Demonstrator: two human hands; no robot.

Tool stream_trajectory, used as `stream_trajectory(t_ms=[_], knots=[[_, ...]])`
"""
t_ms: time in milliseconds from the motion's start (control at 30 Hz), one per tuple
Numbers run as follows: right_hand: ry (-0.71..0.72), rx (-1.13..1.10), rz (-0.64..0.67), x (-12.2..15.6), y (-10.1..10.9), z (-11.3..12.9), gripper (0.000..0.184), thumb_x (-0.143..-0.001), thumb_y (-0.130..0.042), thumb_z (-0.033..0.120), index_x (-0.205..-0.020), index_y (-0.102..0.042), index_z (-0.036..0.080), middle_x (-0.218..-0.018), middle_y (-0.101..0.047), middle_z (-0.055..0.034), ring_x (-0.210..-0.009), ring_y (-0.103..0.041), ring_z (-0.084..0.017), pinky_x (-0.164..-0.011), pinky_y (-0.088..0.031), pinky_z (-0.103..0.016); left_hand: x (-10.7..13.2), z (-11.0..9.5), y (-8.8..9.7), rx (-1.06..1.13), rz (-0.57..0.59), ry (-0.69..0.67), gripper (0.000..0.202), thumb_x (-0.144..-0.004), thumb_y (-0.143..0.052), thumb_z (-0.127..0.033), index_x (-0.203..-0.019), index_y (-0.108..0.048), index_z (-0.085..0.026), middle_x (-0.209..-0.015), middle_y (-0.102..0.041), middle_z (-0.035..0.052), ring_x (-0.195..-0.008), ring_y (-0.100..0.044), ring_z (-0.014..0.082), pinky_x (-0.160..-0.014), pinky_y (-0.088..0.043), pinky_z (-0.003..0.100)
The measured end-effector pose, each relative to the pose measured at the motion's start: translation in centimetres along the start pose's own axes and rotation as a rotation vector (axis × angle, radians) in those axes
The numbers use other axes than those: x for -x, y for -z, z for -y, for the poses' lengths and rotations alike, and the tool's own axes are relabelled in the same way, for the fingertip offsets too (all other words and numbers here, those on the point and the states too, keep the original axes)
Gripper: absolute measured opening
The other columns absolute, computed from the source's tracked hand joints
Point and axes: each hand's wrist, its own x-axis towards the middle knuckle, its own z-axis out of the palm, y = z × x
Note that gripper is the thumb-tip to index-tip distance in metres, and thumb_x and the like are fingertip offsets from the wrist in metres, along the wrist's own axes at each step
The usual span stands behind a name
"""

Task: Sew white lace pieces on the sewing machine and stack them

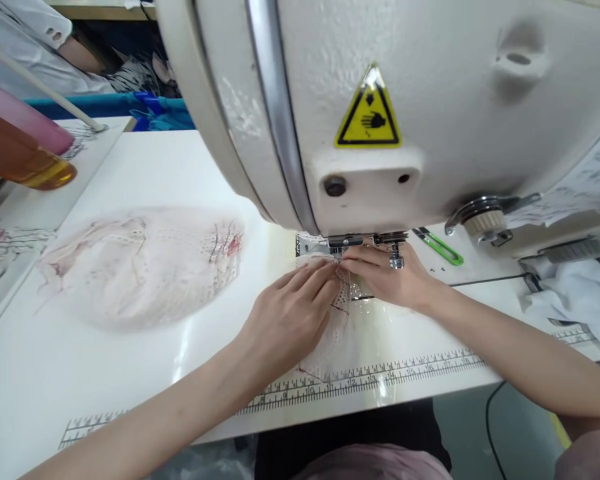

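My left hand (pixel 290 313) lies flat on a piece of white lace fabric (pixel 333 337), fingers stretched forward and pressing it to the table just before the presser foot (pixel 347 243). My right hand (pixel 387 277) rests on the same fabric from the right, fingers extended flat towards the needle area. Both sets of fingertips nearly meet under the head of the white sewing machine (pixel 405 100). The needle itself is hidden behind the machine head and my fingers.
A heap of pale pink lace pieces (pixel 145 263) lies on the white table (pixel 130 373) to the left. A ruler strip (pixel 360 380) runs along the front edge. Green snips (pixel 443 248) lie right of the foot. White cloth (pixel 575 293) sits far right. Another person's sleeve (pixel 25 33) shows at top left.
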Motion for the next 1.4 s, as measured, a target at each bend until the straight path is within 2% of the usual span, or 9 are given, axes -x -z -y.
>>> stream_trajectory(t_ms=[167, 267, 367, 533, 667, 933, 1100, 1267, 1400], knots=[[-0.019, 0.036, 0.007, 0.2, 0.4, 0.2, 0.028, -0.085, -0.048, 0.007, -0.099, -0.068, 0.021, -0.113, -0.070, 0.0040, -0.075, -0.064, -0.012, -0.052, -0.033, -0.032, 0.1, 0.7, -1.2, -0.036, -0.001, 0.080, 0.041, -0.093, -0.042, -0.020, -0.131, -0.053, -0.007, -0.133, -0.057, 0.0169, -0.123, -0.055, 0.0305, -0.099, -0.052, 0.046], [-0.001, 0.037, -0.022, 0.2, 0.6, 0.3, 0.026, -0.085, -0.050, 0.011, -0.098, -0.069, 0.023, -0.116, -0.069, 0.0056, -0.084, -0.064, -0.014, -0.056, -0.039, -0.031, 0.1, 1.4, -1.9, 0.035, 0.031, 0.055, 0.042, -0.094, -0.042, -0.021, -0.134, -0.051, -0.011, -0.137, -0.053, 0.0139, -0.127, -0.051, 0.0289, -0.105, -0.046, 0.047], [-0.010, -0.045, -0.067, 0.1, 0.5, 0.0, 0.026, -0.085, -0.051, 0.011, -0.097, -0.069, 0.025, -0.113, -0.071, 0.0070, -0.091, -0.064, -0.014, -0.068, -0.047, -0.030, 0.1, 2.1, -2.3, 0.066, 0.029, -0.006, 0.043, -0.094, -0.040, -0.019, -0.136, -0.048, -0.012, -0.138, -0.052, 0.0119, -0.128, -0.050, 0.0269, -0.108, -0.044, 0.047], [-0.006, -0.122, -0.010, 0.0, 0.4, -0.2, 0.029, -0.087, -0.049, 0.010, -0.101, -0.069, 0.025, -0.110, -0.072, 0.0026, -0.097, -0.062, -0.016, -0.081, -0.047, -0.032, 0.3, 2.6, -2.5, 0.037, -0.001, -0.039, 0.043, -0.094, -0.038, -0.016, -0.135, -0.049, -0.009, -0.135, -0.055, 0.0155, -0.128, -0.050, 0.0280, -0.106, -0.045, 0.046], [-0.015, -0.104, 0.036, 0.1, 0.5, 0.0, 0.029, -0.087, -0.049, 0.010, -0.103, -0.069, 0.025, -0.110, -0.072, 0.0001, -0.100, -0.062, -0.018, -0.087, -0.046, -0.034, 0.4, 2.8, -2.5, 0.102, 0.015, 0.012, 0.043, -0.094, -0.040, -0.017, -0.136, -0.049, -0.016, -0.129, -0.060, 0.0127, -0.127, -0.051, 0.0270, -0.107, -0.044, 0.046], [-0.072, -0.014, 0.150, -0.8, 1.2, 0.2, 0.025, -0.089, -0.047, 0.014, -0.100, -0.067, 0.024, -0.091, -0.071, -0.0015, -0.080, -0.060, -0.018, -0.074, -0.045, -0.033, -0.2, 3.9, -2.6, 0.110, 0.045, 0.026, 0.042, -0.095, -0.038, -0.022, -0.135, -0.051, -0.019, -0.122, -0.065, 0.0095, -0.119, -0.058, 0.0258, -0.101, -0.047, 0.044], [-0.018, -0.008, 0.112, -1.5, 1.5, 0.2, 0.028, -0.090, -0.041, 0.008, -0.093, -0.065, 0.021, -0.078, -0.068, 0.0002, -0.079, -0.060, -0.015, -0.072, -0.044, -0.030, -0.4, 4.0, -2.6, 0.053, 0.007, 0.003, 0.041, -0.095, -0.036, -0.021, -0.131, -0.054, -0.014, -0.121, -0.065, 0.0115, -0.111, -0.062, 0.0268, -0.095, -0.050, 0.042], [0.007, 0.092, 0.058, -0.7, 0.7, 0.2, 0.033, -0.083, -0.043, 0.002, -0.100, -0.064, 0.021, -0.090, -0.072, 0.0016, -0.076, -0.060, -0.014, -0.055, -0.037, -0.029, -0.4, 3.9, -2.8, 0.041, 0.027, -0.007, 0.041, -0.095, -0.036, -0.021, -0.132, -0.053, -0.014, -0.121, -0.066, 0.0111, -0.118, -0.058, 0.0271, -0.100, -0.047, 0.045], [-0.020, 0.104, 0.155, -0.2, 0.6, 0.4, 0.036, -0.079, -0.048, 0.005, -0.107, -0.062, 0.024, -0.100, -0.072, 0.0023, -0.072, -0.059, -0.014, -0.049, -0.032, -0.029, -0.4, 4.0, -2.9, -0.002, 0.032, -0.021, 0.041, -0.096, -0.036, -0.021, -0.133, -0.052, -0.014, -0.121, -0.066, 0.0099, -0.119, -0.058, 0.0258, -0.102, -0.046, 0.043]])
